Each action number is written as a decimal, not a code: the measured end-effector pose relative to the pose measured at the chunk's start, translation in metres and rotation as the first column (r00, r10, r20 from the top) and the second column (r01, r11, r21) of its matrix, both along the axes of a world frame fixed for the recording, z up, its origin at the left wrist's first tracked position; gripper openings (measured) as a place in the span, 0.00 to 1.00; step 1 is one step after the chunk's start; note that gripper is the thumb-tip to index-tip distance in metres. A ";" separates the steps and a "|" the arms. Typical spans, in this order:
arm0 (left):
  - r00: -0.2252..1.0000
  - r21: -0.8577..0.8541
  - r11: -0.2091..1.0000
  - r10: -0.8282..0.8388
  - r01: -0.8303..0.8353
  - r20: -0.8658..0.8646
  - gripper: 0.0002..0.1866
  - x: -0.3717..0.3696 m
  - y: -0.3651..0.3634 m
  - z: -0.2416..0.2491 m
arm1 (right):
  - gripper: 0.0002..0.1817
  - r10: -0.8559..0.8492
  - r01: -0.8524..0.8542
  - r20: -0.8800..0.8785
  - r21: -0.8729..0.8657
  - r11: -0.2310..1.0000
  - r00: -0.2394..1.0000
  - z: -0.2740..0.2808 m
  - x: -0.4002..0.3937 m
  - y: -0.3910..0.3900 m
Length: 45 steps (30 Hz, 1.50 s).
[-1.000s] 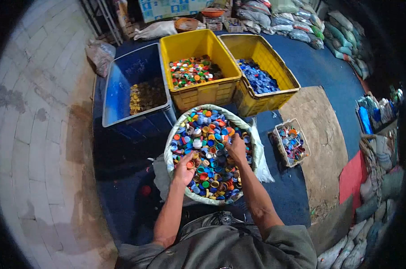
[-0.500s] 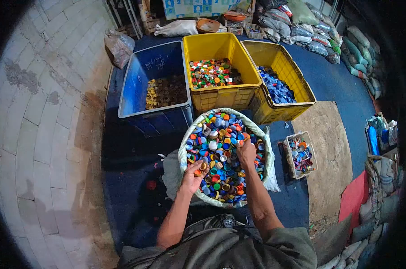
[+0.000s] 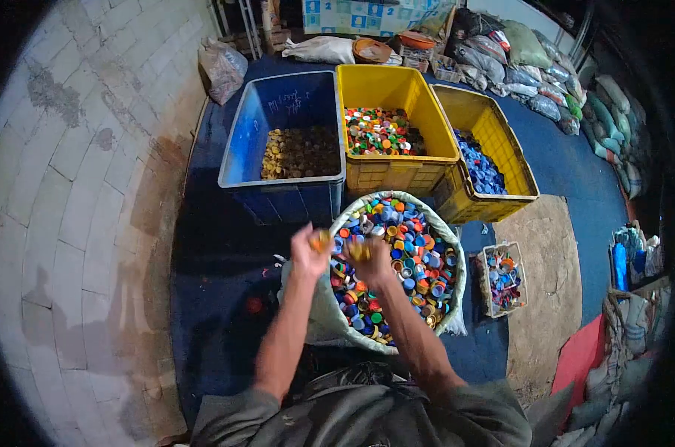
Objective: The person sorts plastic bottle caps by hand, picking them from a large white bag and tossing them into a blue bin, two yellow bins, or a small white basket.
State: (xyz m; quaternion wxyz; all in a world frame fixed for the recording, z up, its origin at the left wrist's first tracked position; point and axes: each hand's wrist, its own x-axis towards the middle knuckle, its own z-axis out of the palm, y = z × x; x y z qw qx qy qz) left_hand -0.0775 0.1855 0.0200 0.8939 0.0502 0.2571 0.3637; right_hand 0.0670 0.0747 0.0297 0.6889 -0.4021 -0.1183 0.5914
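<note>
A round sack-lined tub (image 3: 462, 279) full of mixed bottle caps (image 3: 419, 257) stands in front of me. My left hand (image 3: 310, 249) is just outside its left rim, closed on yellow-orange caps (image 3: 320, 240). Over the tub's left part, my right hand (image 3: 370, 261) is closed on yellow caps (image 3: 358, 252). Both hands are blurred and close together. Behind the tub are a blue bin (image 3: 281, 182) with yellowish and brown caps, a yellow bin (image 3: 397, 170) with mixed red, green and white caps, and another yellow bin (image 3: 494, 206) with blue caps.
A small white basket (image 3: 524, 279) of caps and scraps sits right of the tub, on a brown board (image 3: 550, 261). Filled sacks (image 3: 516, 67) line the back right. A block wall (image 3: 76, 186) runs along the left. A plastic bag (image 3: 222, 71) leans near it.
My left hand has risen off the caps to outside the rim. My right hand has moved left across the tub, and now holds yellow caps. The view has shifted slightly.
</note>
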 end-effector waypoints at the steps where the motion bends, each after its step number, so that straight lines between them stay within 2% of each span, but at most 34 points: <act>1: 0.997 -0.047 0.996 0.077 -0.077 0.013 0.23 0.009 0.028 0.025 | 0.08 -0.011 -0.018 0.353 0.079 0.997 0.936 0.006 0.006 0.030; 2: 0.992 -0.015 0.996 0.092 -0.091 0.090 0.26 0.011 0.051 0.050 | 0.11 0.009 -0.002 -0.039 0.186 0.983 0.999 0.036 0.012 0.057; 3: 0.987 0.076 0.990 0.110 -0.119 0.114 0.28 0.012 0.080 0.058 | 0.14 0.052 0.057 -0.427 0.238 0.970 0.903 0.067 0.016 0.083; 4: 0.977 0.080 0.975 0.211 -0.208 -0.041 0.37 0.014 0.087 0.087 | 0.18 0.078 0.042 -0.463 0.244 0.969 0.883 0.072 0.025 0.101; 5: 0.970 0.064 0.972 0.231 -0.227 -0.073 0.42 0.013 0.092 0.105 | 0.23 0.104 0.027 -0.498 0.249 0.968 0.861 0.076 0.035 0.119; 6: 0.963 0.046 0.969 0.248 -0.244 -0.106 0.47 0.010 0.096 0.114 | 0.25 0.084 0.037 -0.467 0.244 0.969 0.880 0.080 0.035 0.120; 7: 0.960 0.099 0.968 0.242 -0.229 -0.139 0.49 0.008 0.093 0.113 | 0.28 0.064 0.046 -0.436 0.238 0.970 0.898 0.083 0.035 0.121; 9: 0.950 0.198 0.962 0.227 -0.186 -0.213 0.53 -0.002 0.074 0.102 | 0.32 -0.180 0.205 -0.247 0.081 0.975 0.952 0.090 0.025 0.091; 12: 0.932 0.294 0.951 0.192 -0.100 -0.306 0.30 -0.010 0.041 0.042 | 0.35 -0.283 0.301 -0.130 0.145 0.943 0.950 0.065 0.027 0.021; 14: 0.832 0.348 0.936 0.150 0.056 -0.535 0.20 -0.002 0.008 0.027 | 0.36 -0.406 0.413 -0.150 0.017 0.910 0.901 0.045 0.031 -0.023; 15: 0.757 0.394 0.909 0.164 0.133 -0.633 0.21 0.005 -0.006 0.018 | 0.35 -0.410 0.411 -0.084 0.000 0.912 0.908 0.030 0.035 -0.048; 16: 0.742 0.497 0.845 0.201 0.200 -0.639 0.21 0.013 -0.017 0.003 | 0.34 -0.410 0.410 -0.016 -0.019 0.912 0.912 0.016 0.037 -0.072; 19: 0.652 0.645 0.643 0.286 0.413 -0.703 0.24 0.041 -0.045 -0.018 | 0.30 -0.459 0.465 0.084 -0.081 0.882 0.885 0.008 0.030 -0.129; 21: 0.541 0.624 0.548 0.331 0.557 -0.773 0.27 0.060 -0.056 -0.031 | 0.28 -0.457 0.477 0.167 -0.108 0.872 0.874 0.006 0.023 -0.156; 22: 0.468 0.600 0.477 0.376 0.642 -0.800 0.28 0.070 -0.057 -0.034 | 0.29 -0.477 0.494 0.141 -0.132 0.859 0.867 0.007 0.020 -0.168; 24: 0.380 0.577 0.379 0.479 0.723 -0.791 0.33 0.088 -0.062 -0.037 | 0.28 -0.466 0.501 0.210 -0.165 0.850 0.859 0.010 0.014 -0.185; 26: 0.257 0.454 0.277 0.534 0.847 -0.805 0.34 0.097 -0.064 -0.035 | 0.28 -0.435 0.492 0.290 -0.165 0.855 0.853 0.009 0.010 -0.197; 27: 0.169 0.360 0.302 0.512 0.883 -0.842 0.35 0.103 -0.069 -0.022 | 0.27 -0.423 0.483 0.300 -0.162 0.861 0.855 0.006 0.009 -0.201; 30: 0.061 0.253 0.253 0.584 0.934 -0.810 0.36 0.109 -0.071 -0.028 | 0.26 -0.427 0.486 0.280 -0.192 0.853 0.860 0.004 0.004 -0.208; 33: -0.015 0.177 0.281 0.568 0.943 -0.823 0.36 0.113 -0.073 -0.028 | 0.25 -0.427 0.480 0.260 -0.197 0.855 0.866 0.009 0.002 -0.211; 36: 0.001 0.187 0.296 0.533 0.937 -0.846 0.36 0.113 -0.073 -0.024 | 0.24 -0.425 0.472 0.247 -0.181 0.863 0.871 0.002 -0.001 -0.216; 37: 0.060 0.230 0.293 0.492 0.928 -0.868 0.36 0.110 -0.072 -0.022 | 0.24 -0.418 0.468 0.251 -0.190 0.863 0.873 0.002 -0.001 -0.215; 40: 0.130 0.311 0.324 0.476 0.893 -0.870 0.34 0.109 -0.069 -0.026 | 0.24 -0.381 0.458 0.315 -0.220 0.862 0.869 0.001 0.000 -0.214; 42: 0.237 0.497 0.314 0.600 0.809 -0.764 0.31 0.105 -0.064 -0.048 | 0.25 -0.317 0.444 0.409 -0.262 0.857 0.855 0.003 0.000 -0.207; 44: 0.444 0.617 0.466 0.434 0.634 -0.784 0.27 0.098 -0.056 -0.058 | 0.24 -0.246 0.426 0.518 -0.264 0.865 0.819 -0.007 0.003 -0.201; 45: 0.465 0.573 0.539 0.337 0.618 -0.819 0.22 0.090 -0.062 -0.027 | 0.24 -0.194 0.410 0.584 -0.263 0.874 0.788 -0.010 0.007 -0.196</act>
